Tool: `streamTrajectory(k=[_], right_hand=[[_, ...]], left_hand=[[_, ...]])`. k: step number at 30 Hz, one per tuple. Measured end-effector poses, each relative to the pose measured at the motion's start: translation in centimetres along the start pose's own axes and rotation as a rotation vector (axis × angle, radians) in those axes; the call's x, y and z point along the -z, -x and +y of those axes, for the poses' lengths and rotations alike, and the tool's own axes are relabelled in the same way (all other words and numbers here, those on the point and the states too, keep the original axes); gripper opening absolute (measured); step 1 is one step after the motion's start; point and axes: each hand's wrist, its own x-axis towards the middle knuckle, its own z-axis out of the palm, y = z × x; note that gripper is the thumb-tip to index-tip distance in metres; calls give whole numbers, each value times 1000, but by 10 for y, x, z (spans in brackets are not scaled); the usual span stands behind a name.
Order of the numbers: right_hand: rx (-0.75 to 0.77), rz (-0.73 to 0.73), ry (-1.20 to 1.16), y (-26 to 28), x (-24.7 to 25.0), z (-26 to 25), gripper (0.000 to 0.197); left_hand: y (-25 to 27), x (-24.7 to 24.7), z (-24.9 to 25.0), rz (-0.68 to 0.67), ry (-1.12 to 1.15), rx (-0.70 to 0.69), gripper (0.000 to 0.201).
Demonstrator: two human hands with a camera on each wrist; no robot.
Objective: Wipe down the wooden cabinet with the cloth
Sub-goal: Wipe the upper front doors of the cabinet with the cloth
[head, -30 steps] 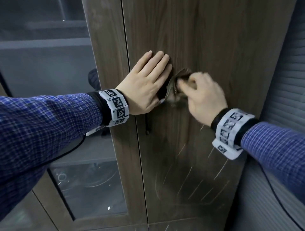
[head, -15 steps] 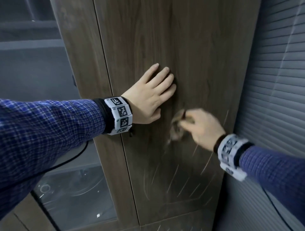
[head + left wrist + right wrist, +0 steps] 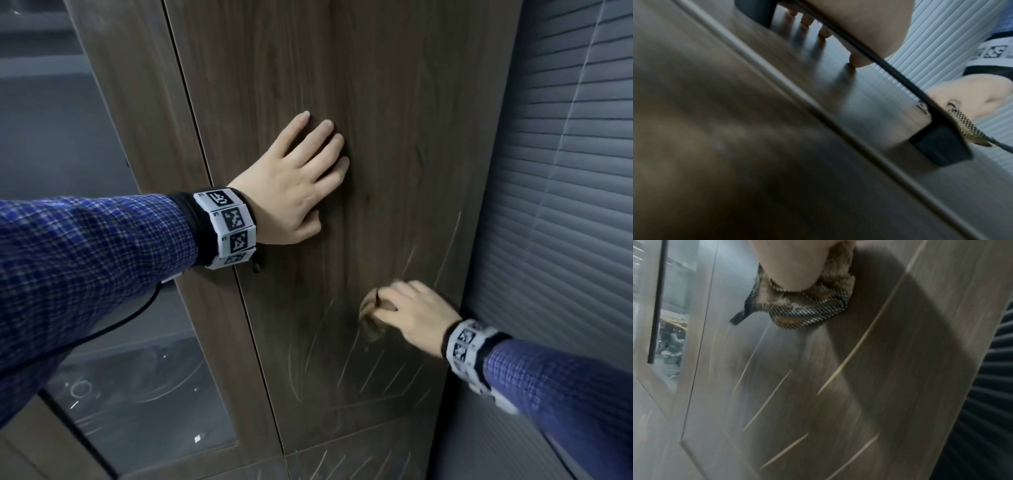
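Observation:
The dark wooden cabinet door fills the head view, with pale streaks across its lower half. My left hand lies flat on the door, fingers straight and spread, near the seam. Lower right, my right hand grips a bunched brown checked cloth and presses it against the door. The right wrist view shows the cloth crumpled under the palm on the wood. In the left wrist view my fingertips touch the door beyond a black door handle.
A glass-fronted cabinet door stands to the left, with shelves behind the glass. Grey slatted blinds run close along the right edge of the wooden door. A black cable hangs from my left wrist.
My right hand has dragged the cloth down the door, from beside my left hand to well below it. The left hand stays flat on the wood.

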Motion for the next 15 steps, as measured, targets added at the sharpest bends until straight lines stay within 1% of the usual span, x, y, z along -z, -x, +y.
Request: streamTrajectory(k=[1, 4, 5, 6, 8, 10, 11, 13, 14, 15], right_hand=[[-45, 35, -10, -8, 10, 9, 45], [-276, 298, -36, -35, 54, 50, 38], [-362, 372, -40, -42, 70, 61, 39], [-429, 419, -27, -45, 80, 68, 41], [-521, 435, -28, -45, 84, 66, 42], [-546, 361, -56, -34, 62, 48, 40], [-512, 280, -58, -23, 45, 34, 41], [-381, 73, -52, 7, 7, 2, 49], [-341, -16, -65, 21, -7, -11, 52], [-347, -61, -85, 31, -15, -20, 53]], left_hand=[[-1, 1, 2, -1, -4, 5, 78], [-9, 5, 14, -13, -25, 33, 76], [-12, 6, 19, -18, -26, 41, 75], [-15, 6, 23, -19, -21, 49, 75], [-19, 5, 29, -11, 2, 58, 75], [-19, 2, 29, 2, 21, 56, 76], [-19, 0, 28, 7, 26, 50, 76], [-18, -2, 26, 13, 28, 38, 76], [-18, -3, 25, 14, 30, 34, 76], [-18, -3, 25, 13, 32, 32, 76]])
